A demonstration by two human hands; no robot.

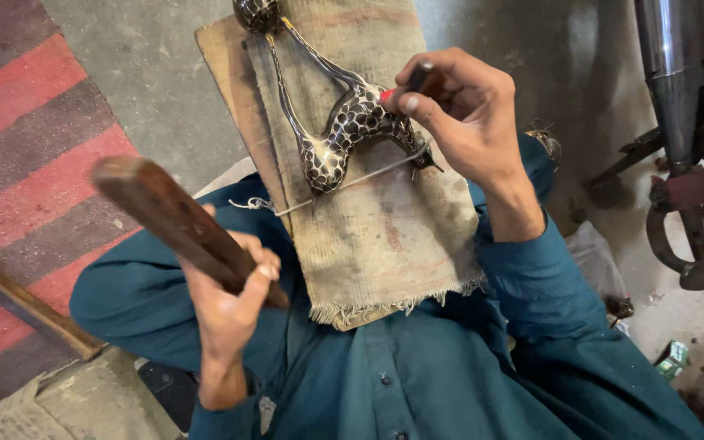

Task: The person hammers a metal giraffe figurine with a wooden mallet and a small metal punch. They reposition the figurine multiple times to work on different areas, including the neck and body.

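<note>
Engraving in hand: right hand fingers pinch a chisel on the patterned figurine; left hand fingers grip a raised wooden mallet; the next strike needs aim.

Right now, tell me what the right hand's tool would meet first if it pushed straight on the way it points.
The right hand aims its small tool down-left at the spotted giraffe figurine, so it would likely meet the giraffe's body first, with the burlap cloth beneath; depth is hard to judge.

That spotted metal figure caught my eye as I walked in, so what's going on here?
A person in a teal shirt works on a spotted metal figure lying on a burlap-covered board. The right hand presses a small tool against it. The left hand grips a wooden stick, raised clear of the figure.
</note>
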